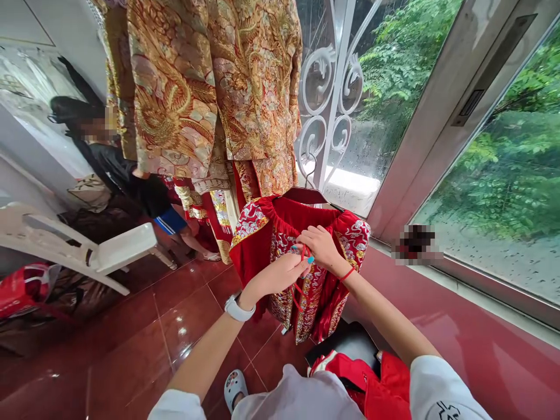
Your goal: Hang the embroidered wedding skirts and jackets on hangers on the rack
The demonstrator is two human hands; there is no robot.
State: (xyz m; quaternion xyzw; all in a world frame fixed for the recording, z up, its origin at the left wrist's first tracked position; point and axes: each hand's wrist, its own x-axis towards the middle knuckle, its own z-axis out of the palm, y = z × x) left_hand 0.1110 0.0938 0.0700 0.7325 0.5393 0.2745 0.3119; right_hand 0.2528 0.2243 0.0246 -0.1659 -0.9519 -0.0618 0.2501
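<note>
A red embroidered skirt (pixel 249 262) with a gathered waistband hangs in front of me on a dark hanger (pixel 312 196). At its waist my two hands meet, fingers pinched together around a thin red cord (pixel 298 298). My left hand (pixel 282 273), below a white watch, closes on the cord from the left. My right hand (pixel 322 248), with a red string at the wrist, grips it just above and to the right. The cord's loose end dangles over the embroidered panels. My fingers partly hide where the cord crosses.
Gold embroidered jackets (pixel 175 87) hang above. Another person (pixel 126 169) bends over at the left, near a white chair (pixel 125 248). Red fabric (pixel 363 373) lies by a black seat (pixel 350 344) close to my body. A window (pixel 494 192) and sill border the right.
</note>
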